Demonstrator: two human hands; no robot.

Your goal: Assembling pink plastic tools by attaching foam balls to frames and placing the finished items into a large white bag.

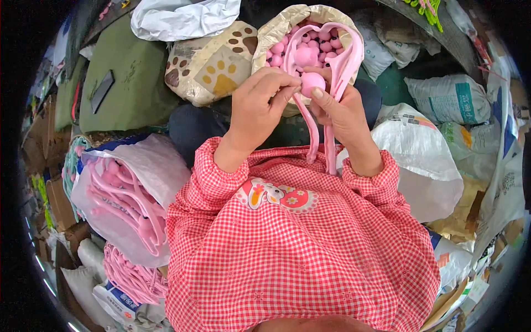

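A pink looped band with large pink balls on it is held up in front of a bag of pink balls. My right hand is closed around it, the thumb pressing on the near large ball. A second large ball shows just beyond, inside the loop. The fingertips of my left hand are pinched together at the near ball's left edge, beside the band's left arm; what they grip is hidden. The band's two ends hang down between my wrists.
The tan bag of small pink balls stands open just beyond my hands. A paw-print bundle lies to its left. At the left, a white sack holds more pink bands, above a pink coil. White sacks line the right side.
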